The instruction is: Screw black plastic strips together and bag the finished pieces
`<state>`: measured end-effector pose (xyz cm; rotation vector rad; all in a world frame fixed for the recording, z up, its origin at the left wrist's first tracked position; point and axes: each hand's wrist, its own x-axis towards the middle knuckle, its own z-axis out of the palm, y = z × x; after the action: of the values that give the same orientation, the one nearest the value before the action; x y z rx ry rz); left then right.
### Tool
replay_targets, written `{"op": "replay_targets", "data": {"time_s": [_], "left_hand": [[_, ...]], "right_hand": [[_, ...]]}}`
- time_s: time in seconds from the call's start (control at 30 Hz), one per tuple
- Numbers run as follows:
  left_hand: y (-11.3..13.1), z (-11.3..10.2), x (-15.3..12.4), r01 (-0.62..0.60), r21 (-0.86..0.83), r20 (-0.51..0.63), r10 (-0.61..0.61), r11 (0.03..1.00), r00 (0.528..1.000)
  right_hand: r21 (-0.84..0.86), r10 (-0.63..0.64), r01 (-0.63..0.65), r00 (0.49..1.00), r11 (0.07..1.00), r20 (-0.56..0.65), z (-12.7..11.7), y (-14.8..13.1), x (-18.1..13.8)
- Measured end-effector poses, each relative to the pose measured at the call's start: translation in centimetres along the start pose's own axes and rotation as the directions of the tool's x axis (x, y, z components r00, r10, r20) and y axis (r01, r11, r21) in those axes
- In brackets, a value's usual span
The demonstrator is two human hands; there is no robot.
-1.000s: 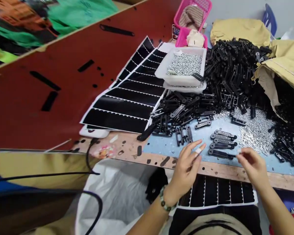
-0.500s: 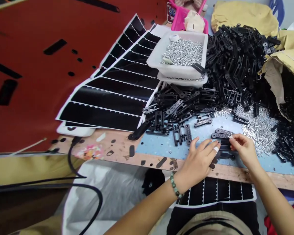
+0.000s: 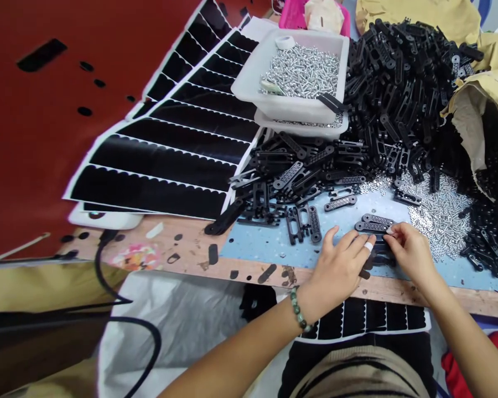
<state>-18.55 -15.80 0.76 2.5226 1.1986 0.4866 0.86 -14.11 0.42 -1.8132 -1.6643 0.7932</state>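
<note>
Several black plastic link pieces [image 3: 373, 225] lie side by side on the light blue mat between my hands. My left hand [image 3: 339, 266], with tape around one finger, stretches its fingers over the left ends of the nearer pieces, thumb held apart. At their right ends, the thumb and forefinger of my right hand [image 3: 413, 253] are pinched together. What sits in that pinch is too small to make out. Just beyond my right hand spreads a heap of small silver screws [image 3: 444, 224]. Part of the nearer links is hidden under my fingers.
A white tub [image 3: 299, 105] of screws stands behind, beside a large heap of black links [image 3: 398, 94]. Black sticker sheets [image 3: 161, 160] lie at left. An open yellow bag [image 3: 477, 132] and small black parts [image 3: 492, 237] are at right. A cable [image 3: 157, 337] hangs off the front edge.
The view has shifted slightly, so the tub and sheets appear further left and higher. Both hands stay at the same links, with the right fingers still pinched at their right ends.
</note>
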Motion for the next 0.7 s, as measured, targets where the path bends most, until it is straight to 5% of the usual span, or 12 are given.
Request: {"op": "replay_targets", "data": {"time_s": [0.2, 0.47, 0.6, 0.7], "left_hand": [[0.1, -0.2, -0.1, -0.014, 0.021, -0.002, 0.014, 1.0, 1.0], [0.0, -0.7, 0.5, 0.05, -0.092, -0.009, -0.051, 0.995, 0.999], [-0.2, -1.4, 0.9, 0.083, -0.237, -0.015, -0.089, 0.968, 0.996], [-0.5, -1.9, 0.8, 0.067, -0.329, -0.045, -0.086, 0.942, 0.995]], "right_hand": [[0.167, 0.106, -0.129, 0.984, 0.977, 0.144, 0.0, 0.5, 0.4], [-0.323, -0.157, 0.151, 0.988, 0.934, 0.008, -1.6, -0.5, 0.2], [-0.114, -0.402, 0.42, 0.903, 0.9, 0.15, -1.8, -2.4, -0.4], [0.08, -0.48, 0.477, 0.837, 0.875, 0.263, -1.2, -3.2, -0.8]]}}
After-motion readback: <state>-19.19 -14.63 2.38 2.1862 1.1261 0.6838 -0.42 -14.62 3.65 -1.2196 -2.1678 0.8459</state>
